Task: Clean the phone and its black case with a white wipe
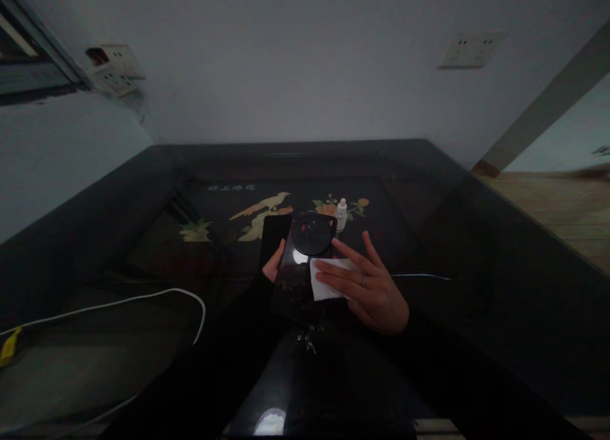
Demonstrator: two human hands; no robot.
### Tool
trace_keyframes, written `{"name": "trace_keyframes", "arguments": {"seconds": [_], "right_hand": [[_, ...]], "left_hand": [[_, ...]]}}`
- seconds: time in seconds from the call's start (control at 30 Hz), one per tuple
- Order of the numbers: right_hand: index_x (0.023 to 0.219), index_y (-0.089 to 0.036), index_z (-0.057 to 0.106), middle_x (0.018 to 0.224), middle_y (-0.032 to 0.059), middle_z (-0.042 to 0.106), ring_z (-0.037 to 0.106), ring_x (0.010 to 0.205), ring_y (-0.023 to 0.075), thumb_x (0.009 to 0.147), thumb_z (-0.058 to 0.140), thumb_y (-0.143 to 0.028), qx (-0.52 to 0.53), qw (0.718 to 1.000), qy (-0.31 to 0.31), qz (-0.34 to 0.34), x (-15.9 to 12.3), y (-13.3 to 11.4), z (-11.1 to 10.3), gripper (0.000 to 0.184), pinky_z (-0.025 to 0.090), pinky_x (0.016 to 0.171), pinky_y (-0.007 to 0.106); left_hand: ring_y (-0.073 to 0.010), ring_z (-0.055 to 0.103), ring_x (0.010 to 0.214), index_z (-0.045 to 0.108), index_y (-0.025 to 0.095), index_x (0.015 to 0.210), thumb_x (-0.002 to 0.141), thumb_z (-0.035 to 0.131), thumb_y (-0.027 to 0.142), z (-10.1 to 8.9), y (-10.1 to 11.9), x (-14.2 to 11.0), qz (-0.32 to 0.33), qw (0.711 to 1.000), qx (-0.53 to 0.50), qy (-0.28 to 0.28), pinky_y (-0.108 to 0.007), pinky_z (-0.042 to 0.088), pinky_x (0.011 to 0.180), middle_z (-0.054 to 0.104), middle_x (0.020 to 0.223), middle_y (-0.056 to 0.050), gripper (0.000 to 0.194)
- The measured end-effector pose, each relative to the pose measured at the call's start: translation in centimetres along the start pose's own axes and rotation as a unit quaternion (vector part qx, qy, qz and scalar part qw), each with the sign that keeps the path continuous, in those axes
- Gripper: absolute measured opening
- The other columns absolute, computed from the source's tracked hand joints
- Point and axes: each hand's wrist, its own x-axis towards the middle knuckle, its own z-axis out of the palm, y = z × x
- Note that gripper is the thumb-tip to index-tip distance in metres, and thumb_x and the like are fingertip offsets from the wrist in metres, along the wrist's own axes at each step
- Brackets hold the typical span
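Note:
My left hand (pixel 274 262) grips a dark smartphone (pixel 291 287) by its left edge, its back tilted up towards me; most of the hand is hidden behind it. A large round camera module (pixel 312 233) fills the phone's upper part. With fingers fairly straight, my right hand (pixel 374 294) presses a folded white tissue (pixel 323 289) against the right side of the phone's back. A ring shows on one finger. Below the phone is a small silvery charm (pixel 309 341); I cannot tell what it is attached to. Just beyond stands a small clear bottle (pixel 340 216) with a pale cap.
Behind the phone is a flat black rectangle (pixel 272 227). The dark glossy table (pixel 405 167) bears a bird-and-flower picture (pixel 260 205). A white cable (pixel 143 297) curves across the left, near a yellow tag (pixel 9 346). Wall sockets (pixel 469 49) are on the far wall.

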Motion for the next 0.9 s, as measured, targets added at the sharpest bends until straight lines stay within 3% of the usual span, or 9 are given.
{"name": "trace_keyframes", "arguments": {"seconds": [0.23,0.37,0.47,0.63,0.77,0.9], "right_hand": [[0.114,-0.013,0.054,0.122,0.0026,0.057,0.028,0.131,0.0240,0.078,0.036,-0.012,0.048,0.993,-0.007,-0.108,-0.3,-1.6,0.8,0.040,0.008,0.106,0.062],[0.116,-0.014,0.054,0.120,0.0039,0.059,0.028,0.131,0.0269,0.078,0.035,-0.012,0.015,0.998,0.044,-0.045,-0.2,-0.4,0.1,0.042,0.010,0.104,0.065],[0.121,-0.018,0.051,0.121,0.0036,0.059,0.028,0.131,0.0263,0.078,0.035,-0.011,-0.024,0.998,0.060,0.003,-0.3,0.8,-0.8,0.046,0.012,0.104,0.064],[0.128,-0.020,0.045,0.129,0.0037,0.052,0.030,0.131,0.0251,0.079,0.035,-0.011,-0.048,0.992,0.096,0.073,-0.6,1.5,-1.1,0.051,0.016,0.106,0.060],[0.132,-0.022,0.039,0.132,0.0033,0.049,0.029,0.131,0.0231,0.080,0.032,-0.008,-0.031,0.988,0.105,0.111,-0.5,1.3,-1.0,0.054,0.018,0.106,0.058],[0.132,-0.019,0.038,0.130,0.0048,0.050,0.029,0.131,0.0224,0.082,0.029,-0.009,-0.003,0.984,0.112,0.135,-0.4,1.3,-0.9,0.051,0.017,0.107,0.057]], "left_hand": [[-0.0241,0.061,0.077,0.053,0.006,0.121,0.080,0.028,0.063,-0.2,-0.5,-0.4,0.013,1.000,0.006,-0.002,-0.034,0.045,0.073,0.067,0.086,-0.014,0.075],[-0.0228,0.061,0.088,0.050,0.012,0.125,0.086,0.031,0.049,0.0,-0.3,0.2,0.050,0.999,0.004,0.000,-0.033,0.044,0.081,0.067,0.098,-0.012,0.057],[-0.0228,0.059,0.096,0.041,0.015,0.132,0.088,0.029,0.045,0.1,-0.1,0.5,0.054,0.999,0.003,-0.004,-0.035,0.043,0.086,0.064,0.108,-0.011,0.054],[-0.0301,0.059,0.099,0.034,0.016,0.136,0.084,0.031,0.056,0.1,-0.3,-0.5,-0.010,1.000,0.005,-0.023,-0.048,0.042,0.084,0.062,0.111,-0.016,0.065],[-0.0308,0.059,0.101,0.042,0.009,0.130,0.085,0.031,0.055,-0.1,-0.8,-0.9,-0.050,0.994,0.023,-0.093,-0.048,0.042,0.084,0.061,0.110,-0.022,0.065],[-0.0324,0.058,0.103,0.038,0.026,0.133,0.085,0.037,0.050,-0.2,-1.5,-0.6,-0.038,0.992,0.048,-0.110,-0.051,0.043,0.081,0.062,0.114,-0.014,0.054]]}}
